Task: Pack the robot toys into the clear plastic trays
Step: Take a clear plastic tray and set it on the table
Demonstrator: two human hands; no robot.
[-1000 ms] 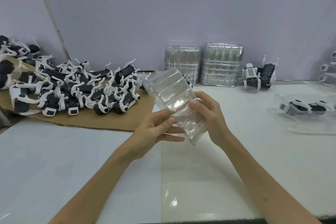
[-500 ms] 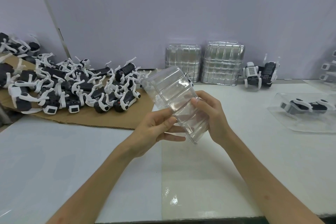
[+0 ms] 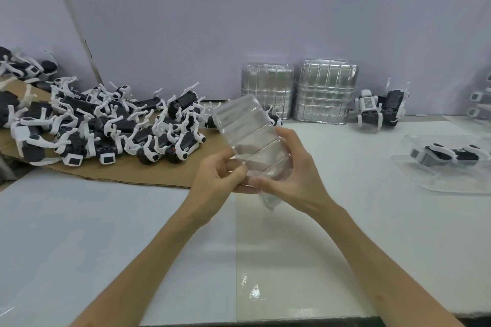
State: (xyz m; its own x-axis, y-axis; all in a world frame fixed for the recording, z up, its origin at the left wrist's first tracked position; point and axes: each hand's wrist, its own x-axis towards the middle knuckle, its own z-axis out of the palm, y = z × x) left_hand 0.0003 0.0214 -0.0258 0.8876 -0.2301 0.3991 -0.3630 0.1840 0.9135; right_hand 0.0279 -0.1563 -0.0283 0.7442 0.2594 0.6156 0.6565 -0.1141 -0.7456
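Clear plastic tray (image 3: 249, 141), tilted up off the table, sits between both my hands. My left hand (image 3: 218, 180) pinches its near left edge with curled fingers, and my right hand (image 3: 295, 175) wraps its right side, thumb across the front, covering part of it. Left of my fingers, robot toys (image 3: 106, 125) lie heaped on cardboard (image 3: 148, 178). Beyond them stand tray stacks (image 3: 325, 93). Off to the right lies one packed tray (image 3: 451, 162). Toy labels are too small to read.

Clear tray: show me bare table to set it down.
Free: table in front of the cardboard, left of the left hand; also between right hand and packed tray. Crowded: toy pile on the cardboard, tray stacks behind.
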